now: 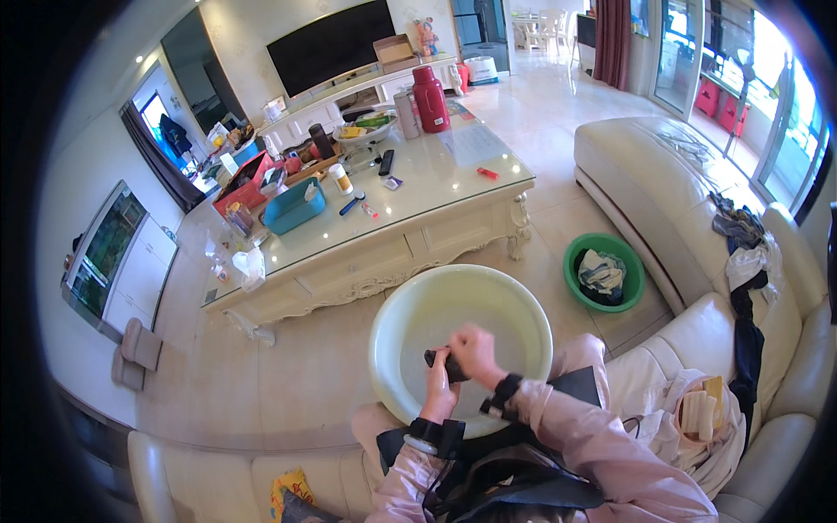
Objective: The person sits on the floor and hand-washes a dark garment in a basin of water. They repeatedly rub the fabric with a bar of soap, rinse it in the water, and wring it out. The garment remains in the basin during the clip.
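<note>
Over a large pale basin (380,340), my left hand (442,387) holds a dark piece of cloth (456,371), bunched up and wet-looking. My right hand (473,352) is curled into a fist against the upper right side of this cloth. It is blurred, and its fingertips are hidden, so what lies inside the fist cannot be made out. The basin stands in front of me, between my knees, with cloudy liquid in its bottom. Dark bands with small devices sit on both wrists.
A green tub (637,287) with clothes (601,271) is at the right. Beyond the basin stands a glass-topped coffee table (425,196) bearing a red thermos (430,101) and a blue bin (294,208). Beside me on the sofa (680,327) lies cloth around a pink bowl (685,431).
</note>
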### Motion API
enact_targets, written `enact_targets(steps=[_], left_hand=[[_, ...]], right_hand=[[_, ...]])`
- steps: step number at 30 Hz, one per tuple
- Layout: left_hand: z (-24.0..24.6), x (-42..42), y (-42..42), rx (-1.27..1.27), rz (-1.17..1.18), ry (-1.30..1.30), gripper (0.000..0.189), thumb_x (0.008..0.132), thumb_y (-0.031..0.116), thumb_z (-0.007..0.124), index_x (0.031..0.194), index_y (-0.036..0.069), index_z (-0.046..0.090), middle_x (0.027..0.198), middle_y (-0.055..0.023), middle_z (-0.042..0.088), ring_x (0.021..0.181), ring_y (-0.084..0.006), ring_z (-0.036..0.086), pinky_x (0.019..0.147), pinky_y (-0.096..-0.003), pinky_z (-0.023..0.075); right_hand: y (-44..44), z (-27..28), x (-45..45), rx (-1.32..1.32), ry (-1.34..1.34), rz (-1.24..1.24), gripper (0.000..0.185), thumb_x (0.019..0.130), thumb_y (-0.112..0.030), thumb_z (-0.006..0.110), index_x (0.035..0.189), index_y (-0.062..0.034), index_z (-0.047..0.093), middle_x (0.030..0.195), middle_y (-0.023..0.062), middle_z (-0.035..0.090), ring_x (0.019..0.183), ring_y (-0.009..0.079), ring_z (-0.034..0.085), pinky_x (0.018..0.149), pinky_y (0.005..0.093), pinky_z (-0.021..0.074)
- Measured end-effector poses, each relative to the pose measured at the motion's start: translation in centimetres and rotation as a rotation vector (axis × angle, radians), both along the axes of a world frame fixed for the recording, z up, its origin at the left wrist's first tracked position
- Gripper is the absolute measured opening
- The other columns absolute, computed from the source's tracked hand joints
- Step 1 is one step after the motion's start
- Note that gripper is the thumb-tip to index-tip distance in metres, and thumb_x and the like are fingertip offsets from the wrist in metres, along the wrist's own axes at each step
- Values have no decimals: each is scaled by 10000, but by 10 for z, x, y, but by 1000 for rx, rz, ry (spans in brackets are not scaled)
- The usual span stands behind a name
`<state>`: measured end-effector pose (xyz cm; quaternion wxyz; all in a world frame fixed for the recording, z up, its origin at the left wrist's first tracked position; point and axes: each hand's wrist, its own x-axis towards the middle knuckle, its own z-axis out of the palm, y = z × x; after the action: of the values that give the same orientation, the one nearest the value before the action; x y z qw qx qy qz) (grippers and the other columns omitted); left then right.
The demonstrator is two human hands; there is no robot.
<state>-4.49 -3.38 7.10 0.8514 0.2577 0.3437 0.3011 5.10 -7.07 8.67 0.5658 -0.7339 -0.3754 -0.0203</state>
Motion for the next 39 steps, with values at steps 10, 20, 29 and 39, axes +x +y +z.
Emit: enact_targets(steps=[10,20,29,39], left_hand=[[45,-19,16,298,-481,-190,407,975,432,421,1253,140,476,1191,-123,542,1082,-272,581,731,-454,603],[-2,-29,17,48,-346,-54,437,943,353,505,1338,184,420,1224,-96,517,1089,-254,548,901,-425,493],[-38,8,6,-83,5,-149,299,947,317,506,1065,56,589,1012,-48,630,887,-163,621,768,-309,527],[-36,11,2,-103,56,-34,359,961,370,452,1026,47,594,971,-42,612,851,-160,610,722,-319,528]], right_hand=[[-45,-29,57,91,1781,1055,407,936,-345,572,1193,-29,561,1108,62,622,979,155,605,876,303,494],[-23,28,44,-363,-52,646,346,711,-180,660,1048,-99,642,1047,148,604,880,301,636,763,368,530],[-8,16,12,-149,-178,-45,129,782,-215,647,735,-99,613,797,115,538,679,324,596,560,441,491],[-17,25,1,-27,-154,19,115,762,-174,640,688,-90,613,751,112,523,620,324,575,543,438,467]])
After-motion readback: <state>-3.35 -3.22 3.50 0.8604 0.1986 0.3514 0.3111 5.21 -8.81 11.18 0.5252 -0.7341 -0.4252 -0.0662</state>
